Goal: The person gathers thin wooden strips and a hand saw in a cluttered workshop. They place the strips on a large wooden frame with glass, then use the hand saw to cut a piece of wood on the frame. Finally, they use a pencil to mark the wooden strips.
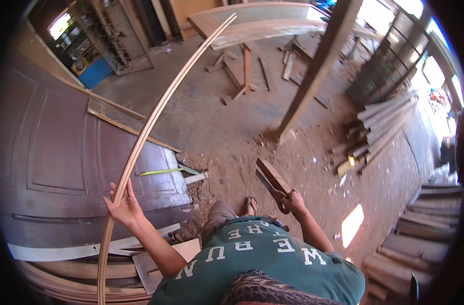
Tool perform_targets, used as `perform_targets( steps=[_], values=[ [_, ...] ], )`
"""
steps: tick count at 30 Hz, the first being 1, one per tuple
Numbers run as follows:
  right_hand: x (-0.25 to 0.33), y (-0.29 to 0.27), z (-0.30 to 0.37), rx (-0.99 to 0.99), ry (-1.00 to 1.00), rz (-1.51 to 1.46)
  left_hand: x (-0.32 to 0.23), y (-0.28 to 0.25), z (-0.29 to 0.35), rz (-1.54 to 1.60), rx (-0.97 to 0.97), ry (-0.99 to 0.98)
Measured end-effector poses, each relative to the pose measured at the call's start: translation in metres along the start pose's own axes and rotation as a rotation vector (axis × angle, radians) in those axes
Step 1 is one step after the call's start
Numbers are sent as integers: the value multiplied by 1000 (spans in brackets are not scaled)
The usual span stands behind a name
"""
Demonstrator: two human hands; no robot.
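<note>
A long, thin wooden moulding strip [153, 118] runs from the lower left up to the far workpiece, bowed in the fisheye picture. My left hand [126, 207] holds it, palm up, with the strip lying across between thumb and fingers. My right hand [294, 202] is closed at my right front, low over the dirt floor. From it project a short brown wooden piece [274, 175] and, alongside, a dark flat blade with a curved handle that looks like a handsaw [266, 184]. The fingers partly hide how the two are gripped.
At left lies a panelled brown door [59, 137] with a yellow strap [163, 172] on it. A wooden post [313, 76] stands ahead. Beyond are scattered offcuts [247, 71] and a long pale workpiece [262, 30]. Stacked timber [387, 124] lies at right, more boards [420, 239] nearer.
</note>
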State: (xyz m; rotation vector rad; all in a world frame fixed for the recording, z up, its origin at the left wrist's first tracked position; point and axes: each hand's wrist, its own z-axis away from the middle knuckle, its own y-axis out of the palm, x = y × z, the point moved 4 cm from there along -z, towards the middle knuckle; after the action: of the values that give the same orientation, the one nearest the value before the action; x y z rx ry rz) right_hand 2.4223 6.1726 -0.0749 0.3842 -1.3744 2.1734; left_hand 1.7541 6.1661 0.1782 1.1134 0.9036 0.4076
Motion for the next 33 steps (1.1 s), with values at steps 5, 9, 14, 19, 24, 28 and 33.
perform_targets(
  steps=[5,9,14,19,24,28,33],
  values=[
    [135,-81,-116,-115,-194,-123,38,43,-47,85,128,16],
    [246,-124,-214,-208,-345,-183,67,76,-91,74,167,112],
    [371,-172,-334,-320,-491,-228,109,97,-174,74,262,222],
    [473,-211,-455,-416,-609,-257,149,144,-266,89,345,243],
    [555,-246,-574,-451,-582,-173,184,194,-344,30,454,275],
    [602,-267,-684,-582,-622,-85,227,224,-406,15,501,282],
    [646,-282,-824,-518,-456,-82,302,274,-496,-55,510,337]
  ],
)
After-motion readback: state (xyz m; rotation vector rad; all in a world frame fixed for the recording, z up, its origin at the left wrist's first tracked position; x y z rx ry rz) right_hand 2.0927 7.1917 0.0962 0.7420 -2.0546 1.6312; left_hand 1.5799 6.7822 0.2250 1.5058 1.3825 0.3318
